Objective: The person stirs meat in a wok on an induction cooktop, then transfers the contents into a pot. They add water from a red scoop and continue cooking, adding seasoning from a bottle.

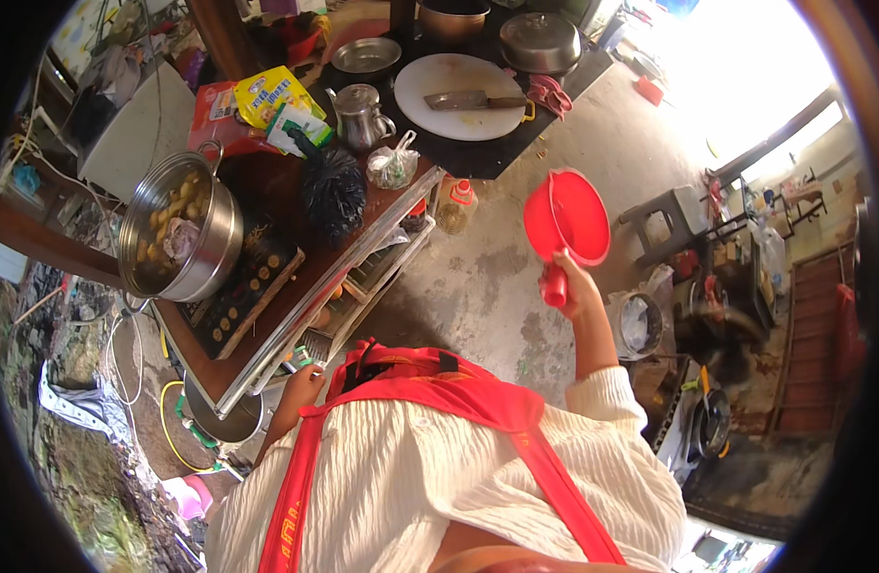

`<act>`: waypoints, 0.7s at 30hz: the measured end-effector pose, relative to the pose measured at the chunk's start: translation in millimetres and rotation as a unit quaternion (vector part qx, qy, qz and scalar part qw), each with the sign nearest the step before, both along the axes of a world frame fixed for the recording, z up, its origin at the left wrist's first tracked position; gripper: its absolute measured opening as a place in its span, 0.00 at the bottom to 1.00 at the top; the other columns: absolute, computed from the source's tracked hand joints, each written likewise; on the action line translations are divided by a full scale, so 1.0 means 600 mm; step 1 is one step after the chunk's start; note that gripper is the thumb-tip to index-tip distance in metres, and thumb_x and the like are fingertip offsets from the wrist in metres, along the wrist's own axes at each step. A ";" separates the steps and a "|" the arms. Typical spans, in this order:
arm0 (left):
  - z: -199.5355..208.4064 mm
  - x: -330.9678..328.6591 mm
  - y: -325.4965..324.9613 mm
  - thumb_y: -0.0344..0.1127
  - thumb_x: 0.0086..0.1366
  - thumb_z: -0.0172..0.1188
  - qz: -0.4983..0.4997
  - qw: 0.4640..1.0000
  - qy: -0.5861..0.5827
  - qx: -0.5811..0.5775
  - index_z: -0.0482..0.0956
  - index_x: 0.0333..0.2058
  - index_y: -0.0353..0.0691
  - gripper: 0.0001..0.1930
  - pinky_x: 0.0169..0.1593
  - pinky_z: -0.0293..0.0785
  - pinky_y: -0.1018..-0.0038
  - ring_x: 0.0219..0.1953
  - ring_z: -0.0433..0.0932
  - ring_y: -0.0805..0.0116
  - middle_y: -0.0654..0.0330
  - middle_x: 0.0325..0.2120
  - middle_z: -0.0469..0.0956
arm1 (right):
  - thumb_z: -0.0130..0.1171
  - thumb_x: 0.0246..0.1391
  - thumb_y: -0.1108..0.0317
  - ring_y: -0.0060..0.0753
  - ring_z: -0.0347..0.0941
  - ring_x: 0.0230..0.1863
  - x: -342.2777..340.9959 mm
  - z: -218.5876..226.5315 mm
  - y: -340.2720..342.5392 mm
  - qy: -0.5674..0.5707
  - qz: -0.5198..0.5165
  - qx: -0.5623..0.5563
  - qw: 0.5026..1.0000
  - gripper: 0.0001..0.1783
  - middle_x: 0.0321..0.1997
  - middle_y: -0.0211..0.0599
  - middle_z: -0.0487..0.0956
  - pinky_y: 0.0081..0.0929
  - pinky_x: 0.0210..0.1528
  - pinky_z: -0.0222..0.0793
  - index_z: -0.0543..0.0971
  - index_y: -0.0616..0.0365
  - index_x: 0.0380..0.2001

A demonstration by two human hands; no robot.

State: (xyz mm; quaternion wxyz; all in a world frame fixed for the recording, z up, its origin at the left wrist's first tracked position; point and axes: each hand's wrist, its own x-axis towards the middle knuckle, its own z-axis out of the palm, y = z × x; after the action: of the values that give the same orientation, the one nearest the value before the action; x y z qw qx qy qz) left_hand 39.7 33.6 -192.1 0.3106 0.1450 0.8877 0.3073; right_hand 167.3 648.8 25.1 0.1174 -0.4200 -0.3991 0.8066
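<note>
My right hand (580, 285) grips the handle of a red plastic water scoop (592, 218), held out over the floor with its bowl pointing away from me. The inside of the bowl shows no clear contents. My left hand (304, 384) is low beside my red apron (411, 392), close to the near end of the wooden table (193, 358). Its fingers look curled; whatever they might hold is hidden. On the table, a steel pot (227, 234) with yellowish chunks of food (183, 199) in it stands on a black induction cooker (231, 310).
A white round cutting board (420, 81) carries a cleaver (463, 99). Nearby are a steel kettle (361, 119), a black plastic bag (332, 196) and a lidded pot (542, 43). On the floor, an oil bottle (454, 212), a grey stool (671, 224) and a bucket (635, 325).
</note>
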 end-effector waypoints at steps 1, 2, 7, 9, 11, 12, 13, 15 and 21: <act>0.003 0.000 0.007 0.43 0.68 0.65 0.010 1.000 -0.009 -0.001 0.83 0.50 0.35 0.19 0.49 0.81 0.61 0.44 0.87 0.54 0.46 0.40 0.86 | 0.66 0.64 0.59 0.39 0.79 0.30 -0.042 0.007 0.026 0.008 0.025 -0.003 1.000 0.14 0.32 0.35 0.80 0.36 0.32 0.78 0.78 0.58 0.40; 0.004 -0.006 0.017 0.43 0.68 0.65 0.017 0.999 -0.030 -0.018 0.83 0.50 0.36 0.18 0.48 0.80 0.61 0.43 0.87 0.56 0.48 0.39 0.86 | 0.66 0.64 0.59 0.39 0.79 0.30 -0.086 0.010 0.048 0.020 0.050 0.006 0.999 0.14 0.32 0.35 0.80 0.36 0.31 0.77 0.78 0.59 0.41; 0.024 -0.068 0.119 0.40 0.69 0.66 0.078 0.996 0.039 0.026 0.83 0.50 0.39 0.15 0.46 0.80 0.65 0.39 0.85 0.61 0.52 0.38 0.86 | 0.68 0.62 0.58 0.38 0.79 0.28 -0.296 0.011 0.141 0.038 0.104 0.008 0.994 0.15 0.32 0.35 0.80 0.33 0.27 0.76 0.79 0.58 0.41; 0.048 -0.138 0.210 0.36 0.68 0.67 0.123 0.984 0.074 0.102 0.83 0.50 0.39 0.14 0.45 0.80 0.66 0.39 0.86 0.60 0.52 0.37 0.86 | 0.69 0.62 0.57 0.38 0.80 0.29 -0.374 0.015 0.185 0.067 0.164 -0.014 0.984 0.15 0.32 0.35 0.81 0.33 0.27 0.77 0.79 0.56 0.42; 0.089 -0.181 0.286 0.32 0.68 0.66 0.157 0.972 0.096 0.149 0.82 0.50 0.39 0.13 0.44 0.80 0.67 0.38 0.87 0.57 0.50 0.37 0.86 | 0.69 0.61 0.57 0.37 0.81 0.29 -0.451 0.012 0.225 0.023 0.166 0.012 0.986 0.15 0.32 0.34 0.81 0.33 0.26 0.77 0.79 0.54 0.43; 0.111 -0.219 0.320 0.31 0.69 0.65 0.158 0.955 0.126 0.217 0.82 0.50 0.39 0.12 0.43 0.80 0.68 0.38 0.87 0.57 0.50 0.36 0.86 | 0.70 0.61 0.58 0.38 0.81 0.28 -0.486 0.007 0.236 0.036 0.191 0.013 0.981 0.15 0.32 0.34 0.81 0.34 0.26 0.77 0.79 0.53 0.43; 0.133 -0.258 0.354 0.30 0.70 0.64 0.189 0.950 0.132 0.208 0.82 0.50 0.38 0.11 0.43 0.80 0.69 0.37 0.87 0.57 0.50 0.36 0.86 | 0.70 0.60 0.58 0.38 0.81 0.28 -0.523 0.003 0.246 0.030 0.196 0.044 0.979 0.15 0.32 0.34 0.81 0.34 0.26 0.77 0.79 0.53 0.44; 0.178 -0.327 0.397 0.28 0.69 0.64 0.215 0.930 0.209 0.212 0.82 0.49 0.38 0.11 0.41 0.80 0.68 0.35 0.85 0.56 0.50 0.35 0.85 | 0.70 0.60 0.59 0.37 0.81 0.27 -0.592 0.001 0.265 0.006 0.190 0.059 0.980 0.15 0.32 0.34 0.81 0.34 0.25 0.78 0.79 0.52 0.45; 0.211 -0.511 0.477 0.27 0.61 0.69 0.142 0.894 0.422 0.052 0.84 0.49 0.43 0.16 0.53 0.77 0.60 0.44 0.82 0.51 0.55 0.38 0.84 | 0.72 0.59 0.57 0.38 0.81 0.27 -0.728 -0.025 0.351 0.024 0.259 0.103 0.960 0.15 0.30 0.36 0.83 0.32 0.27 0.77 0.80 0.52 0.43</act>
State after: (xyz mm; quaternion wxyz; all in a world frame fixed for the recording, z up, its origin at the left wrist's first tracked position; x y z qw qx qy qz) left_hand -267.2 320.0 -65.7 -0.1484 0.1492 0.9292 0.3038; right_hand -269.4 859.3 10.0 -0.0431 -0.2684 -0.5719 0.7740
